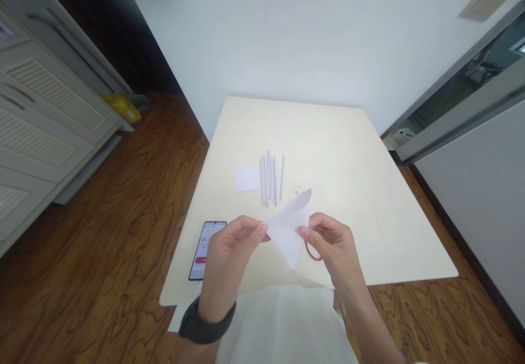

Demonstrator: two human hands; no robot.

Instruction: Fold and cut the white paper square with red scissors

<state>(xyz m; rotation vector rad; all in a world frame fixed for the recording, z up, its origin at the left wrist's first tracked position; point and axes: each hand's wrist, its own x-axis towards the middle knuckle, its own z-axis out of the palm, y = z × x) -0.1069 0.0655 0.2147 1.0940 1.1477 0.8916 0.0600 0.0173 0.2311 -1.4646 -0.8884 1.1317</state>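
Observation:
Between my two hands a sheet of white paper [290, 232] is held up above the near part of the table, turned corner-down, its top edge curling over. My left hand [235, 244] pinches its left corner between thumb and fingers. On the right side my right hand [330, 238] grips the paper with the thumb in front. Behind my right fingers a red loop [314, 252] shows, perhaps a scissors handle; the rest of it is hidden. Farther off, several thin rolled paper sticks [268, 179] lie side by side, next to a flat white paper piece [247, 180].
A phone [200, 257] with a timer-like screen lies at the table's left edge, partly behind my left hand. Small pale scraps [298, 189] lie beyond the held paper. The cream table [340, 151] meets a white wall [287, 36]; a cabinet [49, 112] stands at left.

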